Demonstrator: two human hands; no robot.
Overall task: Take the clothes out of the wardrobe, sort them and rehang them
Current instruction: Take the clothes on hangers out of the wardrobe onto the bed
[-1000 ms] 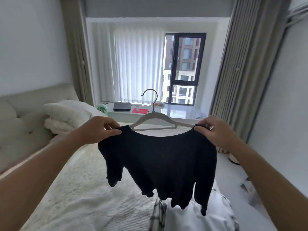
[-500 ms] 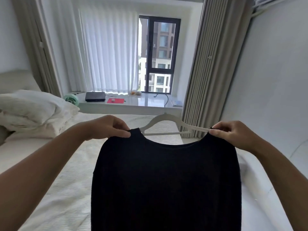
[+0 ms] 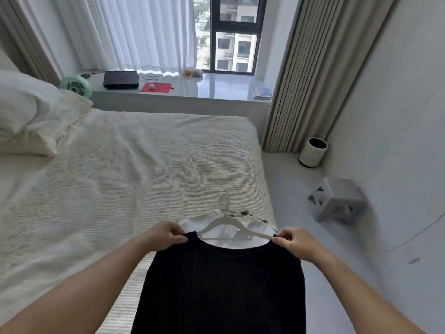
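Observation:
A black top (image 3: 224,288) hangs in front of me, spread flat over the near right part of the bed (image 3: 125,169). My left hand (image 3: 163,235) pinches its left shoulder. My right hand (image 3: 295,241) pinches its right shoulder together with the end of a white hanger (image 3: 234,224), whose metal hook points away from me. Under the hanger lies a white garment (image 3: 250,224) on the bed's near right corner. The wardrobe is out of view.
Pillows (image 3: 29,112) lie at the bed's left. A window ledge (image 3: 216,89) carries a black box, a red mat and a green fan (image 3: 75,85). On the floor right of the bed stand a ribbed bin (image 3: 311,153) and a grey stool (image 3: 337,201).
My view has tilted down from the window toward the bed. Both hands have lowered the black top and hanger closer to the bed, over the white garment.

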